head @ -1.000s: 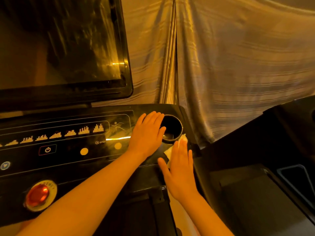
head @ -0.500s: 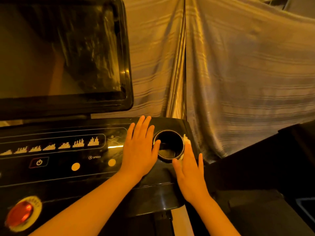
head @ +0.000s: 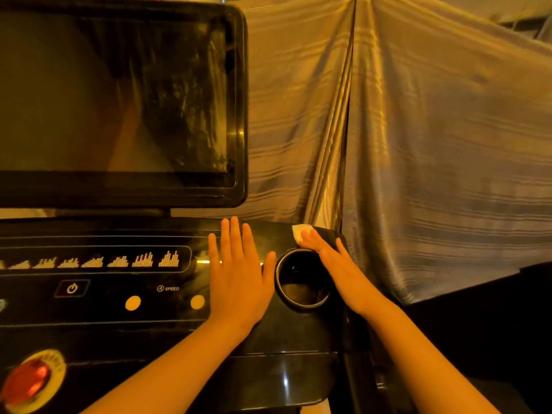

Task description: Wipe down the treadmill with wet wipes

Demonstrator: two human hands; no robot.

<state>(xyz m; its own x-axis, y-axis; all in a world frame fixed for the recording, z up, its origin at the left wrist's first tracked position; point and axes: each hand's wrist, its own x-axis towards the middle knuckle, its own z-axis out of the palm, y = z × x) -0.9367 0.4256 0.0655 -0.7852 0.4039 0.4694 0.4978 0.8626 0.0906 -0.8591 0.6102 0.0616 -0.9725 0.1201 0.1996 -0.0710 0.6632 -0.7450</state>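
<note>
The right hand (head: 343,273) lies flat with straight fingers, its fingertips pressing a small white wet wipe (head: 299,230) onto the far right corner of the treadmill console (head: 119,327); only the far end of the wipe shows past the fingertips. The left hand (head: 239,279) rests palm-down and open on the console, fingers straight and slightly spread, holding nothing. Between the 2 hands sits the round cup holder (head: 298,306), with the left thumb just beside its left rim and the right palm passing over its right rim. The wipe lies just behind the cup holder, near the console's rear edge, well apart from the left hand. The console's right edge runs just beside the right hand, and past it is a dark drop. Left of the left hand the glossy panel stretches wide, carrying 2 yellow dots (head: 133,303), a power button (head: 71,288) and a row of lit bar icons (head: 119,261). A red stop button (head: 28,382) sits at the near left corner. The dark screen (head: 119,100) stands upright behind the panel, and a striped curtain (head: 418,144) hangs behind everything.
</note>
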